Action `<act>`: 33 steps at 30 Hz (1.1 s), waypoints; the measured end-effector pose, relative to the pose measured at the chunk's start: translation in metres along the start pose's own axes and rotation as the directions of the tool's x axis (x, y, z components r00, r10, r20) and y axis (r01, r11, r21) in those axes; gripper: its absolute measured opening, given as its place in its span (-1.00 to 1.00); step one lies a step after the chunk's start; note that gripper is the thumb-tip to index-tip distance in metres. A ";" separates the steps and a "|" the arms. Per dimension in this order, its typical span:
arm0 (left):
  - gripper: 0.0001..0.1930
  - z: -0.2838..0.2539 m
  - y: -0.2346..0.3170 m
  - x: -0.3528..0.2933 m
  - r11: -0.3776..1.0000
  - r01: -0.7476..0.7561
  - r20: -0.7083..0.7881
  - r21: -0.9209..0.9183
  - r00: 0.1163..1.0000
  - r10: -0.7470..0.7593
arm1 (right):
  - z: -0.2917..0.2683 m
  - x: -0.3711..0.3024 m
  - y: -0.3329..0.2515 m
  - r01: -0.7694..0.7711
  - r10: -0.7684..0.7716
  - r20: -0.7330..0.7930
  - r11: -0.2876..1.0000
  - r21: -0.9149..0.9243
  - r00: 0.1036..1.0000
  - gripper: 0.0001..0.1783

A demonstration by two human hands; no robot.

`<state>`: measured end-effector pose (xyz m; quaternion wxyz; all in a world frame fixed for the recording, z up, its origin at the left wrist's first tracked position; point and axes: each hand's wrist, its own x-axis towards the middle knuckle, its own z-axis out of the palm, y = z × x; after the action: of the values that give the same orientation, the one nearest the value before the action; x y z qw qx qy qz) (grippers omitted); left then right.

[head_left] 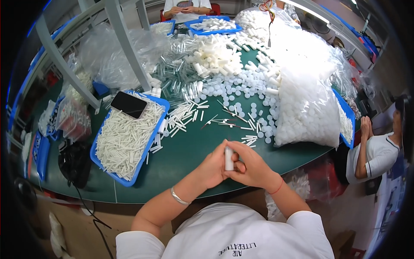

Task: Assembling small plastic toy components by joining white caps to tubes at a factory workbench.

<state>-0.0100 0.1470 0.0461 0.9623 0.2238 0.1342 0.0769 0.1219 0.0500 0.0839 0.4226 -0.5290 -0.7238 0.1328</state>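
Near the table's front edge, my two hands meet around an upright white plastic tube (pixel 229 159). My left hand (pixel 213 166) is closed against its left side. The fingers of my right hand (pixel 252 166) curl round it from the right, with the thumb near its lower end. Beyond my fingertips lie several thin white sticks (pixel 249 140) and a few slender pieces with dark tips (pixel 226 122). Small translucent round caps (pixel 253 105) are scattered farther back. Whether anything is inside the tube cannot be made out.
A blue tray (pixel 165 113) of white sticks, with a black phone (pixel 128 104) on it, stands left. Behind are clear tubes (pixel 172 73) and piled white tubes (pixel 215 56). A large bag (pixel 307 112) bulges at right. Grey posts (pixel 127 45) rise left. Co-workers (pixel 374 157) sit right and opposite.
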 end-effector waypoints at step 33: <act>-0.89 -0.089 0.107 0.057 -0.627 0.416 0.283 0.659 0.636 0.718 | -0.034 -0.042 0.037 -0.143 0.095 -0.289 0.979 -0.148 0.953 -0.83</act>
<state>0.0087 0.2902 0.0043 0.0107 0.9013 0.3599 0.2408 0.1753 0.0195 0.0607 0.4662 -0.6187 -0.6320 0.0207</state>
